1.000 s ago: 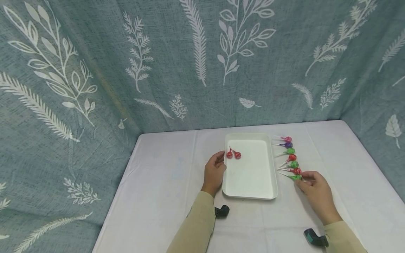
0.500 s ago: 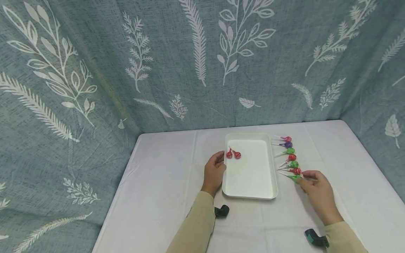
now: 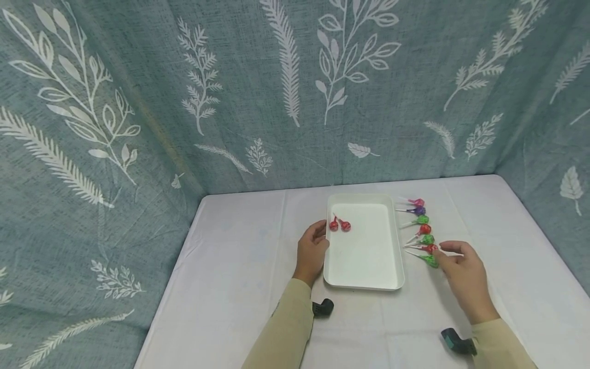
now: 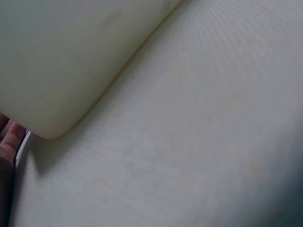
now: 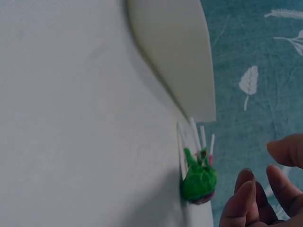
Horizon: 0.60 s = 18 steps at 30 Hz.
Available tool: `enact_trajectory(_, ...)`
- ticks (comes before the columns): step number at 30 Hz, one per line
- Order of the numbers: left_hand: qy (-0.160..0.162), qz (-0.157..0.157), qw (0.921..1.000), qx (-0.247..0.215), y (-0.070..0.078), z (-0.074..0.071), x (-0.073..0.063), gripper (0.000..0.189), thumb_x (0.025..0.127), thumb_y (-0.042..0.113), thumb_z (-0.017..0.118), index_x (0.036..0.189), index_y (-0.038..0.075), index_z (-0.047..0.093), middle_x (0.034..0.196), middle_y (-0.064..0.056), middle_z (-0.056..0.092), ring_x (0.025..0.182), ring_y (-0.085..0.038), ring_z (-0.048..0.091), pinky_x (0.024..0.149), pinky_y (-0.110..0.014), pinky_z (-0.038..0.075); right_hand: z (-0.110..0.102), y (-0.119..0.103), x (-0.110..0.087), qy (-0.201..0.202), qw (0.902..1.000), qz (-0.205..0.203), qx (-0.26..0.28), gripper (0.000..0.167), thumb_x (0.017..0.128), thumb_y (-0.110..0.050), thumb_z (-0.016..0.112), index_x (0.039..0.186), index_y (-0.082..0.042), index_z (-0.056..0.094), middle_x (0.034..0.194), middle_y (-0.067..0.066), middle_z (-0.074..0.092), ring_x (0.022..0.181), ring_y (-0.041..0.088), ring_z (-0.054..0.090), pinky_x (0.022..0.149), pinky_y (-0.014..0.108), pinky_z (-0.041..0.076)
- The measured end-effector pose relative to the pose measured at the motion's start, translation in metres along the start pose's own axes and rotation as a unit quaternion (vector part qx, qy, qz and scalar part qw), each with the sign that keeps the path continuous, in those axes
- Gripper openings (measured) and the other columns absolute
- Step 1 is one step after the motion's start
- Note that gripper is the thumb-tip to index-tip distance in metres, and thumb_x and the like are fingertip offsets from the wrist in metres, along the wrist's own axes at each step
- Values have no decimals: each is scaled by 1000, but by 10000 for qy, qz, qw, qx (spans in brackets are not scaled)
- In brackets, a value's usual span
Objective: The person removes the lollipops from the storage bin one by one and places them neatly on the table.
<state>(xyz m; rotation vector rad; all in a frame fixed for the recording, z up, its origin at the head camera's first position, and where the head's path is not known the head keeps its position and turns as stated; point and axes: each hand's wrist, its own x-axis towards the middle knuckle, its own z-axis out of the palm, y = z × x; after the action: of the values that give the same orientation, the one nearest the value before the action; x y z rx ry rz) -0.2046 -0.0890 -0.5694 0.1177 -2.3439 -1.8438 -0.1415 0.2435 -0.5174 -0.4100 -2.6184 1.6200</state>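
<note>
A white tray (image 3: 364, 287) lies on the table, and my left hand (image 3: 311, 254) grips its left edge with thumb and fingers. Two red lollipops (image 3: 345, 226) are inside near the tray's left wall. To the right of the tray, several lollipops form a column, sticks pointing left. My right hand (image 3: 463, 274) hovers by the nearest ones, a green lollipop (image 3: 430, 261) and a red lollipop (image 3: 427, 248). In the right wrist view, thumb and fingers (image 5: 240, 204) are spread apart beside the green head, with nothing between them.
Farther up the column lie another green lollipop (image 3: 423, 220), a purple lollipop (image 3: 418, 210) and a pink lollipop (image 3: 418, 203). A white cloth covers the table (image 3: 249, 256). Behind it hangs a blue-green curtain (image 3: 276, 102) with white leaf patterns.
My right thumb and index finger have parted from the green lollipop's head and moved slightly up toward the red one. The green lollipop's head has shifted a little nearer. My left hand stays put.
</note>
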Motion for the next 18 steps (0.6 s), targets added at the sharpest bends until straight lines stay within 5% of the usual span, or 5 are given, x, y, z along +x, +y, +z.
enact_trajectory(8, 41, -31, 10000, 43, -1, 1, 1, 55, 93, 1, 59, 147, 10, 66, 137, -5, 72, 122, -22, 70, 105, -42, 57, 11, -19, -1, 72, 9986, -175, 495, 38, 109, -24, 68, 136, 2, 60, 97, 17, 65, 76, 20, 57, 54, 27, 46)
enact_trajectory(18, 27, -33, 10000, 2, 0, 0, 0, 55, 94, 1, 58, 147, 9, 66, 136, -5, 72, 123, -22, 69, 106, -43, 57, 27, -31, 5, 109, 9953, -484, 831, 33, 107, -18, 68, 133, 3, 62, 117, 13, 62, 80, 18, 58, 56, 24, 46)
